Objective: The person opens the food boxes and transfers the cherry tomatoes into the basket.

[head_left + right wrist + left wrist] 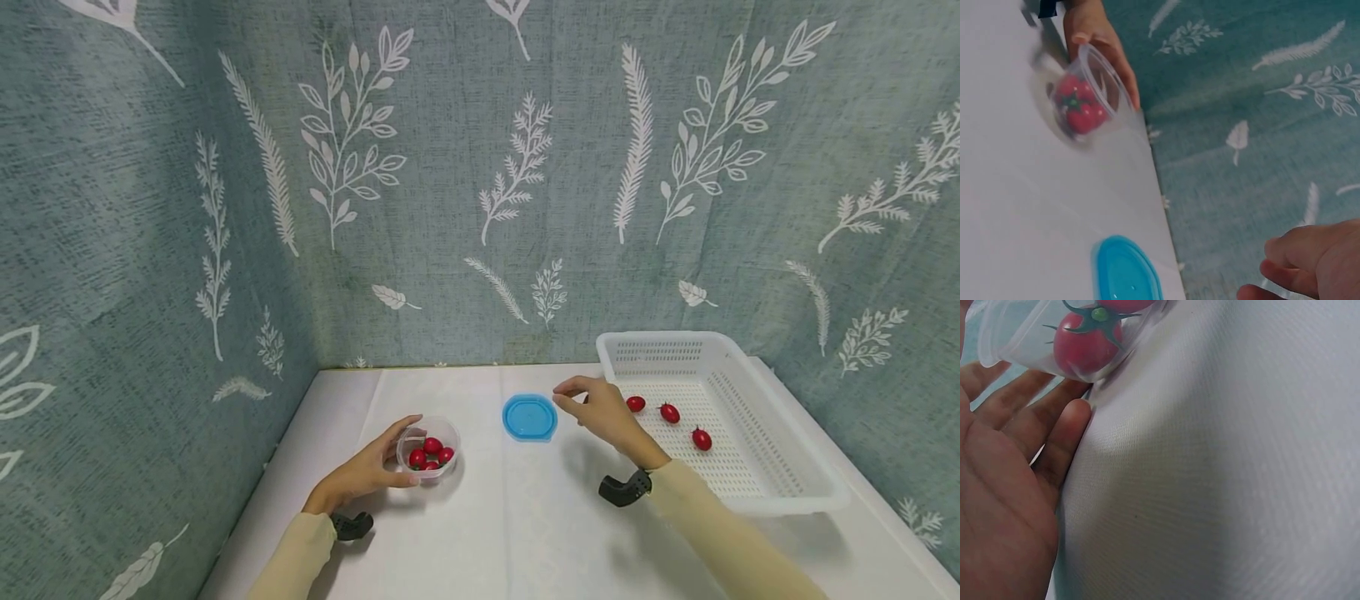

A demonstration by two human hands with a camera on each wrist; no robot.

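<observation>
A clear plastic cup (447, 433) stands on the table at the left, with several small red tomatoes (431, 447) inside. My left hand (372, 464) holds the cup from its left side, thumb at the near side and fingers around the far side. Close up in the left wrist view, the fingers lie along the cup's wall beside a tomato (1087, 350) with a green calyx. Over the table, between a blue lid (530, 417) and a white basket, my right hand (606, 414) hovers with fingers loosely bent and nothing in them. The lid lies flat, just left of those fingertips.
The white perforated basket (798, 502) stands at the right, with a few red tomatoes (701, 439) on its floor. A green-grey cloth with white leaf prints (450, 208) hangs behind the table (480, 542) and at both sides.
</observation>
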